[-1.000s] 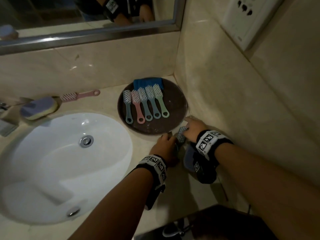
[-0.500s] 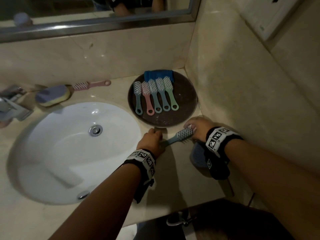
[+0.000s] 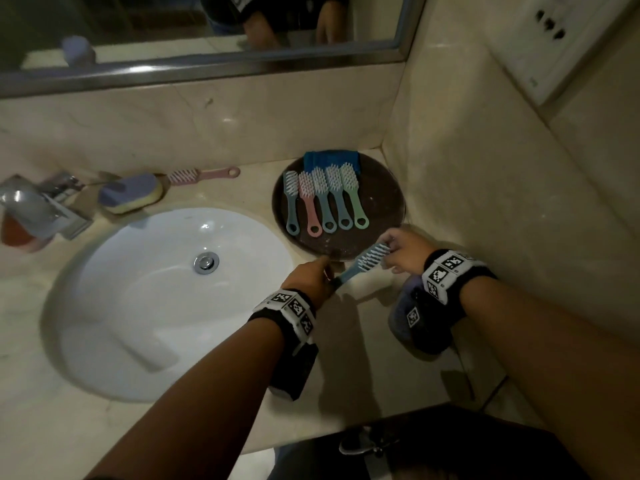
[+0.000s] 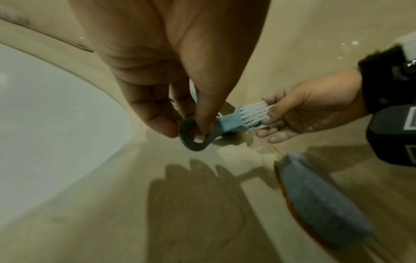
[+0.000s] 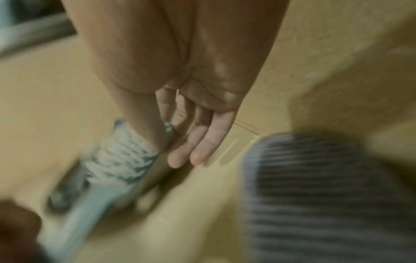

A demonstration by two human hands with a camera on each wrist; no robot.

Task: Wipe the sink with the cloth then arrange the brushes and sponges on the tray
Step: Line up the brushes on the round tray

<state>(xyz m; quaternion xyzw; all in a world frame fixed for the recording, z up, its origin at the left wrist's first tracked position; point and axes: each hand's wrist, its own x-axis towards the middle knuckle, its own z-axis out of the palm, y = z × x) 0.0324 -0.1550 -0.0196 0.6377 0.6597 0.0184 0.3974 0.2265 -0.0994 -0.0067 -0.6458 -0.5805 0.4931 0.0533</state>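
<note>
A blue brush [image 3: 363,263] with white bristles hangs just above the counter at the front rim of the dark round tray [image 3: 386,202]. My left hand [image 3: 322,275] pinches its ring-ended handle [image 4: 195,140]. My right hand [image 3: 391,252] pinches the bristle head [image 4: 252,115] between thumb and fingers. Several brushes [image 3: 323,202] lie side by side on the tray, with a folded blue cloth [image 3: 330,158] behind them. A purple and yellow sponge [image 3: 131,194] and a pink brush [image 3: 204,174] lie behind the white sink [image 3: 166,306]. A grey sponge [image 4: 315,195] sits under my right wrist.
The chrome faucet [image 3: 38,209] stands at the sink's far left. The side wall [image 3: 485,202] runs close along the tray's right, and a mirror [image 3: 207,29] hangs above the back wall. The counter's front edge [image 3: 311,431] is just below my arms.
My hands, close together over the brush a second ago, have drawn apart along it. The brush now spans between them, its head at the tray's front rim.
</note>
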